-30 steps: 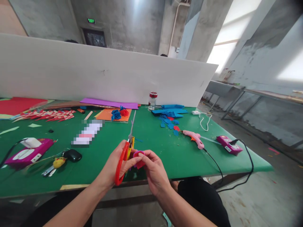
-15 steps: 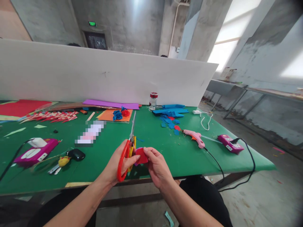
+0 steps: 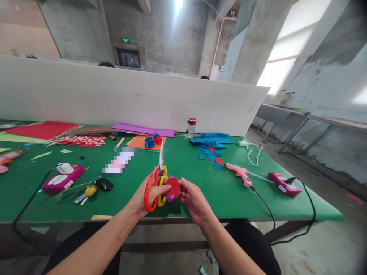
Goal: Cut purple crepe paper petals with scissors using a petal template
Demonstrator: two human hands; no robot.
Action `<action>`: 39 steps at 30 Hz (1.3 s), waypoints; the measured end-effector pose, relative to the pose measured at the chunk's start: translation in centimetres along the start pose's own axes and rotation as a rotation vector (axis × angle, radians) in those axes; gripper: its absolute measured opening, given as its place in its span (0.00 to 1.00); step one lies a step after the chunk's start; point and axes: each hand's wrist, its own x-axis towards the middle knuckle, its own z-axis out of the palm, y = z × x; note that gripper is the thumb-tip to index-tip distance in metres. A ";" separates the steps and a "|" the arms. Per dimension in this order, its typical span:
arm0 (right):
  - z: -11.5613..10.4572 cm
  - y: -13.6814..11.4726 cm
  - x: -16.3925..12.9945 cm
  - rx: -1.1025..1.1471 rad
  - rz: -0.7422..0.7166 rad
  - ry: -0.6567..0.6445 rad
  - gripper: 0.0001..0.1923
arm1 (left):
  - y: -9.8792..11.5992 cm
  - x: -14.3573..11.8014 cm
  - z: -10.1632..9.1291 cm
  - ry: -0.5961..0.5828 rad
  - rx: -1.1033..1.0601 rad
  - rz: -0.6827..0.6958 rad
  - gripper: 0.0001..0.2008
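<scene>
My left hand [image 3: 146, 198] grips scissors [image 3: 156, 181] with one red and one yellow handle, their blades pointing up and away over the green table [image 3: 200, 179]. My right hand [image 3: 195, 198] pinches a small red paper piece [image 3: 173, 186] right beside the scissor handles, with a bit of purple showing beneath it. Both hands hover over the table's near edge, close together.
A pink glue gun [image 3: 239, 173] with a black cord lies to the right, near a magenta box [image 3: 283, 184]. Blue paper scraps [image 3: 210, 143], a small jar [image 3: 190, 128], paper flowers [image 3: 151, 141] on orange sheet and a white partition [image 3: 114, 95] stand behind. Left: magenta box [image 3: 61, 181], keys [image 3: 88, 192].
The view has tilted up and shifted right. My hands have stayed together, and the red piece has turned from a curled ring to a flatter face beside the scissors.
</scene>
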 end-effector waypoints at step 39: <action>-0.1 1.1 0.3 -0.075 -0.163 0.218 0.16 | 0.4 0.4 -1.3 0.095 0.599 0.320 0.12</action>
